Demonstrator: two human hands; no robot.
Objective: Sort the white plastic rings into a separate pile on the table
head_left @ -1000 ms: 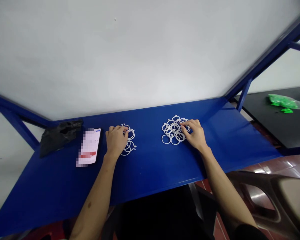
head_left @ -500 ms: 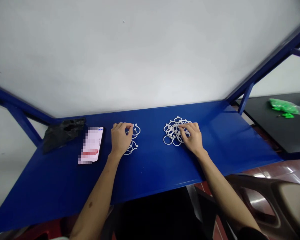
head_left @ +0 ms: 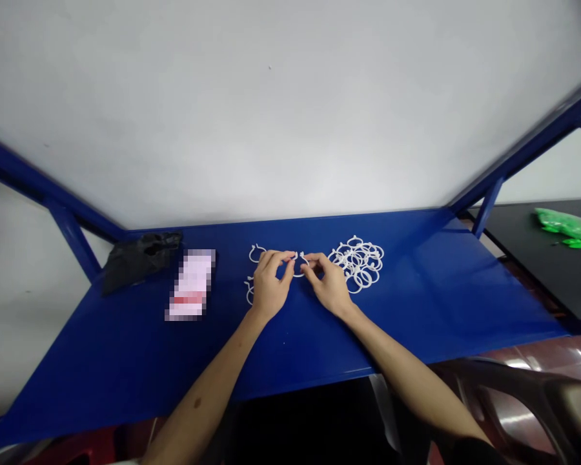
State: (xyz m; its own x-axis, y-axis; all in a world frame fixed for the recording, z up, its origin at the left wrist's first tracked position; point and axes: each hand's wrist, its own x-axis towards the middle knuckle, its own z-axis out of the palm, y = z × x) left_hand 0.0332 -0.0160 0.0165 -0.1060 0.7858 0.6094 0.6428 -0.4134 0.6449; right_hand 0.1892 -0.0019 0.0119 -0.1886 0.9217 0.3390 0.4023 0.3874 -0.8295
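Between my two hands, over the middle of the blue table, is a white plastic ring (head_left: 298, 276) with a gap at its top. My left hand (head_left: 272, 284) pinches its left side, and my right hand (head_left: 330, 282) pinches its right side, each with thumb and fingers. To the right, partly behind my right hand, lies a pile of similar white rings (head_left: 363, 279), overlapping one another. A few more white rings (head_left: 257, 252) lie on the left, partly hidden by my left hand; they have small knobs at their open ends.
A phone (head_left: 192, 284) with a lit, blurred screen lies on the blue table (head_left: 126, 361), beside a crumpled black plastic bag (head_left: 138, 258). Blue metal braces (head_left: 70, 232) rise at both ends. A brown chair (head_left: 513, 400) stands front right; green items in clear plastic (head_left: 566, 225) lie on a dark table.
My right hand has come left from the pile, and my left hand has moved right, away from the left rings. Both now meet on one ring. The view has shifted slightly.
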